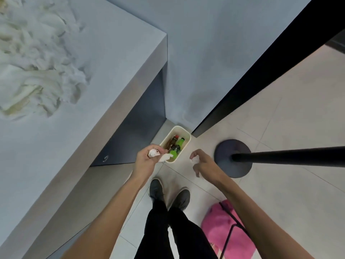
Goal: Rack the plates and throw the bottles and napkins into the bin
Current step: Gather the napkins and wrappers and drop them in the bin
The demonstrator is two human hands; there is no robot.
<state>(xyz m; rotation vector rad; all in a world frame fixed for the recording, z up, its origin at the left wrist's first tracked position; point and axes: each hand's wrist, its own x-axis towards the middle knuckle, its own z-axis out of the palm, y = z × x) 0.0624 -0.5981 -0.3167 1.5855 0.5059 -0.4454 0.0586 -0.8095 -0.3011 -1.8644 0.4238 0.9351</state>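
Table (97, 75): far L, 9–11 o'clock of frame; white cloth heap (37, 58) on top.
L hand (146, 159): fingers curled tight round napkin wad (153, 153); loose tissue tail sticks out at 3 o'clock, crossing bin's near rim in this view.
Bin (168, 136): on floor by table's corner, close to wall; long axis runs approx 7 → 1 o'clock. Lies at 1 o'clock from L hand, 10 o'clock from R hand.
Bottles (179, 142): already inside bin; one brown w/ red cap, rest green; lying roughly along bin's long axis.
Small napkin ball (195, 160): just beside bin's near R corner, outside rim.
R hand (202, 162): thumb + forefinger pinched on small napkin ball; other fingers hang loose.
Black stand (233, 157): 3 o'clock of R hand, near but apart.
Pink bag (222, 227): on floor, 5 o'clock of frame.
Plates, rack: not in view.
Next move, as judged: L hand nearer, prob. over opening's near end, so can drop first; R hand needs shift toward 10 o'clock, else ball likely lands on floor.
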